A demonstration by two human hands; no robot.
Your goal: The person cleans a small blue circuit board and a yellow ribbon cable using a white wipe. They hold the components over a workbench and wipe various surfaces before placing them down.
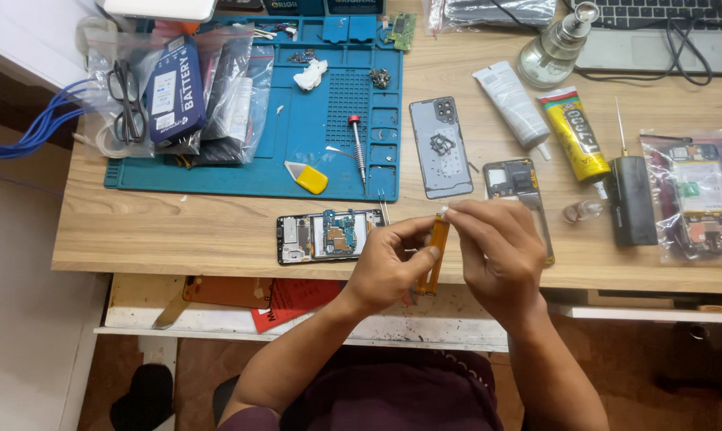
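Orange flex ribbon (435, 255) held upright between both hands, long axis near vertical, just right of the opened phone (329, 237). Left hand (389, 267) closed on its middle, thumb and fingers pinching. Right hand (496, 247) pinches the top end, fingertips tight. Both hands equally close. Blue mat (297, 172) lies beyond the phone.

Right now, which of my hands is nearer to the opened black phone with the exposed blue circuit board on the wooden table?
Left. Your left hand sits just right of the opened phone, almost touching its end. Your right hand is farther right, pinching the orange flex strip's top.
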